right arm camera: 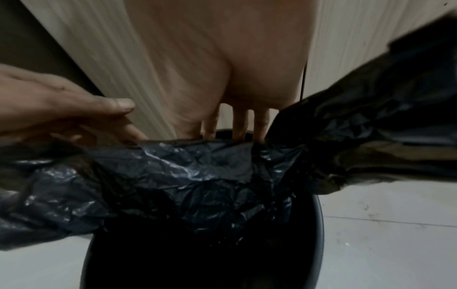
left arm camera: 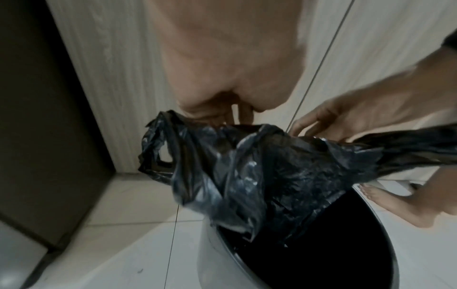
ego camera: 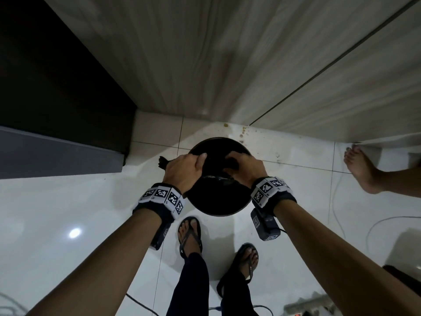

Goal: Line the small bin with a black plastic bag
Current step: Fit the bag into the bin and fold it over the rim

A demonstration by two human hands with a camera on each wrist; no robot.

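Note:
The small round bin (ego camera: 230,212) stands on the white tile floor near the wall, its inside dark. A crumpled black plastic bag (left arm camera: 247,166) hangs over its mouth, its lower part dipping inside the bin (right arm camera: 319,221). My left hand (ego camera: 200,160) grips the bag's left edge near a handle loop (left arm camera: 158,148). My right hand (ego camera: 232,163) holds the right edge, with its fingers (right arm camera: 238,125) reaching down behind the bag (right arm camera: 197,172). Both hands hover just above the rim, holding the bag between them.
A dark door or cabinet (ego camera: 57,76) stands left, with wood-grain wall panels (ego camera: 227,65) behind the bin. Another person's bare foot (ego camera: 362,169) is at the right. My sandalled feet (ego camera: 190,233) stand close below the bin. Cables (ego camera: 337,201) lie on the floor to the right.

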